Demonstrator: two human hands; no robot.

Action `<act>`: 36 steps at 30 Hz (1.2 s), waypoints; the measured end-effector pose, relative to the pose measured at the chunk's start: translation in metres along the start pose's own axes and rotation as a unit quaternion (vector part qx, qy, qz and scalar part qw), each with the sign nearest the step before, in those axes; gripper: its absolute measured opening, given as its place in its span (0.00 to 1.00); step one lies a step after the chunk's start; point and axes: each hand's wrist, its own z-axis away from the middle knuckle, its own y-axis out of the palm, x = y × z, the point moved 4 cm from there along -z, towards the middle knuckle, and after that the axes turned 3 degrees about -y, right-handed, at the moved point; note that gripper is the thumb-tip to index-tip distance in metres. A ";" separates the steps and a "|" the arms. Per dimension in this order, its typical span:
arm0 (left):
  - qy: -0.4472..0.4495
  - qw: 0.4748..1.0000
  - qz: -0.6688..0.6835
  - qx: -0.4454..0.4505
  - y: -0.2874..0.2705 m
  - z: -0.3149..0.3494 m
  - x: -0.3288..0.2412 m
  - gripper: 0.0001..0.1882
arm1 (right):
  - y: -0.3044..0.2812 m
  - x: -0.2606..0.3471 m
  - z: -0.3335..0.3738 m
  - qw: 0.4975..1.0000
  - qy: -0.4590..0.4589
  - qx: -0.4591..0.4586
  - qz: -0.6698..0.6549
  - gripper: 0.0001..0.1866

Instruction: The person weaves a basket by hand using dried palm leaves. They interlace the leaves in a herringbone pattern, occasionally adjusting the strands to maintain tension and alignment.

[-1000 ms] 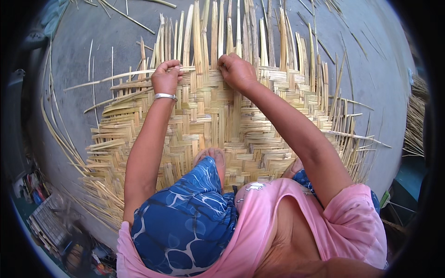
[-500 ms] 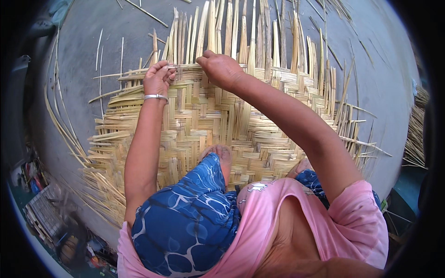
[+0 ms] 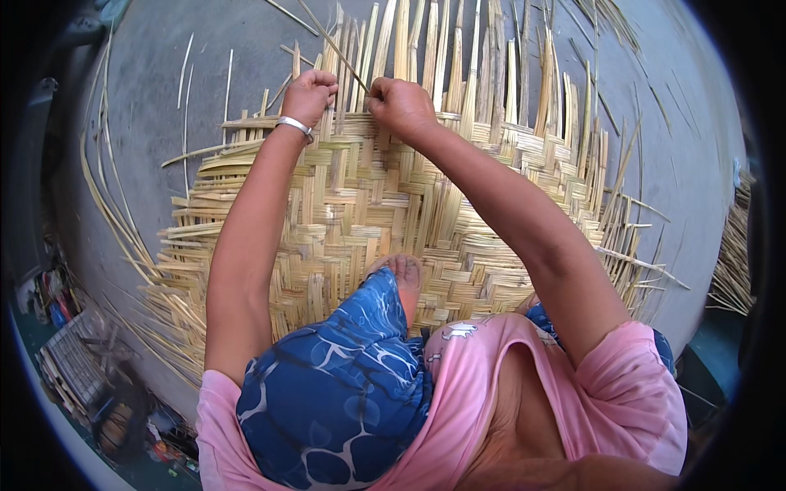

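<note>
A half-woven mat [image 3: 344, 209] of flat, pale yellow-green cane or reed strips lies on the floor under my feet. At its far edge my right hand [image 3: 403, 106] is closed on a thin cane strip [image 3: 334, 42], which slants up and left from the fingers. My left hand [image 3: 309, 98], with a metal bangle at the wrist, is beside it at the same edge. Its fingers are curled against the upright strips; what they grip, if anything, is hidden. Loose upright strip ends [image 3: 438, 53] stick out beyond the weave, away from me.
My bare foot [image 3: 401, 282] rests on the mat. Loose thin strips [image 3: 106, 188] lie on the grey floor [image 3: 147, 123] to the left. A bundle of reeds [image 3: 733, 254] is at the far right. Assorted items and a wire rack [image 3: 78, 360] sit at the lower left.
My left hand has moved up and right, its fingers now curled at the upright strips. My right hand has shifted slightly and now shows a thin strip slanting out of it.
</note>
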 end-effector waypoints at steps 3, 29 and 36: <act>0.083 0.974 -0.208 -0.021 -0.002 -0.026 0.013 0.12 | -0.001 0.001 0.003 1.000 0.000 -0.010 -0.028 0.08; -0.004 0.998 0.065 -0.011 -0.007 -0.001 0.013 0.11 | 0.014 -0.003 0.007 0.999 -0.037 0.010 0.021 0.10; 0.097 0.935 -0.258 -0.221 -0.022 0.026 0.024 0.09 | 0.015 0.006 0.018 0.994 -0.070 0.003 0.087 0.08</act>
